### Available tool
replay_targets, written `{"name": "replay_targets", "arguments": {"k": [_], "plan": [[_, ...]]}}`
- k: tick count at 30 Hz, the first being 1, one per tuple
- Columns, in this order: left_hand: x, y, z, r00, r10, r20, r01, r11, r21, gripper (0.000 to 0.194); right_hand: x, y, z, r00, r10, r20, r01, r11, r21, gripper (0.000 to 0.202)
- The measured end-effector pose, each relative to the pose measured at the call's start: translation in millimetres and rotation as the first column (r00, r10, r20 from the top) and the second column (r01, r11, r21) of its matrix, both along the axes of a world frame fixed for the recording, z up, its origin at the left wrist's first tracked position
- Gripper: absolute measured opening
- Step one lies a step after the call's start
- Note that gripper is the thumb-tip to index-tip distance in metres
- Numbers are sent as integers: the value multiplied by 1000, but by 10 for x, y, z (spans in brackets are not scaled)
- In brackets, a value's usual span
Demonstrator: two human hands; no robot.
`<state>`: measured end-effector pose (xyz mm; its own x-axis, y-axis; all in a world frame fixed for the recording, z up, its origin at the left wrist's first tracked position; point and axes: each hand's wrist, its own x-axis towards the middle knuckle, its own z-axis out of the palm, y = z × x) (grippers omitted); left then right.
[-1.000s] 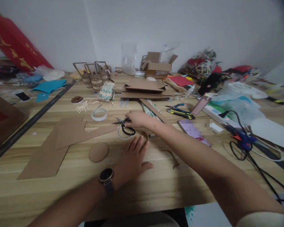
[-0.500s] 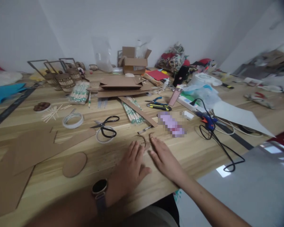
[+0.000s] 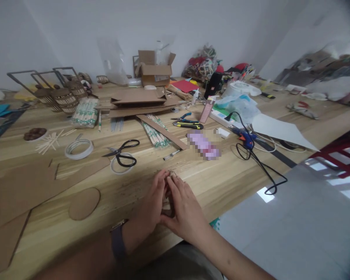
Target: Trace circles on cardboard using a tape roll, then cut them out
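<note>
My left hand point(image 3: 154, 200) and my right hand point(image 3: 184, 202) meet over the tabletop near its front edge. Their fingers curve inward and their fingertips come together around something small and brown, mostly hidden, which I cannot make out. A thin dark curved piece shows at the fingertips. Left of the hands lies a cardboard disc point(image 3: 84, 203). Black-handled scissors point(image 3: 126, 153) rest partly over a thin white ring point(image 3: 114, 166). Beyond the fingers is a small brush-like tool point(image 3: 172, 155).
Larger cardboard sheets point(image 3: 23, 190) cover the left side. A roll of white tape point(image 3: 79, 149), packaged sticks point(image 3: 156, 134), pliers and a cutter point(image 3: 189, 125) lie farther back. At right is a blue glue gun point(image 3: 247, 139) with a looping black cord point(image 3: 270, 171).
My hands, flat and slightly apart before, have drawn together and curled around the brown bits. The view has shifted a little to the right.
</note>
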<state>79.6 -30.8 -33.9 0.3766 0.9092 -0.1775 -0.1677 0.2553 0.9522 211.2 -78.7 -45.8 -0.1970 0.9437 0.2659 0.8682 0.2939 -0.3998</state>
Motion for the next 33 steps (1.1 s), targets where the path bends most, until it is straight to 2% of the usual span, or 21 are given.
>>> {"name": "replay_targets", "arguments": {"k": [2,4,6,7,9,11,14,16,19,21,22,23,25,27,28,30,33], "plan": [[-56,-5,36,999,34,-3,-34,998,-52,48,-76,13,39,998,-6,61,4,1000,29,96],[-144,-28,107,995,62,-75,-68,994,-80,38,-91,8,60,993,-12,116,3,997,76,59],[-261,-61,200,965,79,-249,-93,995,-44,32,-38,-17,58,985,-14,170,-11,990,141,27],[-325,-78,246,933,78,-350,-85,996,-3,32,7,-35,49,980,-3,197,-33,983,178,20],[-449,-106,316,863,93,-496,-77,996,52,35,112,-75,27,969,49,241,-108,965,239,24],[-556,-125,335,832,86,-548,-56,996,71,37,211,-117,10,957,116,265,-186,948,258,33],[-671,-130,280,833,69,-550,-15,995,102,33,343,-193,12,954,206,217,-250,947,200,43],[-718,-120,232,835,66,-547,2,992,123,28,469,-266,26,963,223,149,-245,958,147,46],[-756,-97,207,826,43,-562,34,992,126,27,819,-439,52,993,110,32,-112,991,72,51],[-772,-86,218,803,45,-594,37,992,124,28,1154,-610,47,995,-78,-65,80,996,25,53],[-779,-83,224,788,51,-613,35,991,127,29,1329,-709,25,972,-207,-113,208,978,2,53],[-787,-81,228,774,60,-630,33,990,134,29,1492,-813,-19,924,-347,-161,348,937,-20,53],[-807,-74,221,750,70,-658,38,988,148,31,1740,-1007,-189,758,-601,-253,600,795,-91,54],[-837,-60,193,730,81,-679,43,986,164,30,1841,-1135,-473,569,-760,-314,737,641,-214,58],[-856,-51,172,720,91,-688,43,984,176,28,1838,-1160,-647,486,-810,-328,765,576,-289,53],[-896,-40,120,700,99,-708,65,977,201,20,1764,-1121,-1012,350,-874,-336,766,474,-435,28],[-932,-98,26,671,88,-736,191,939,287,17,1631,-894,-1450,219,-918,-331,708,383,-593,27]]}}
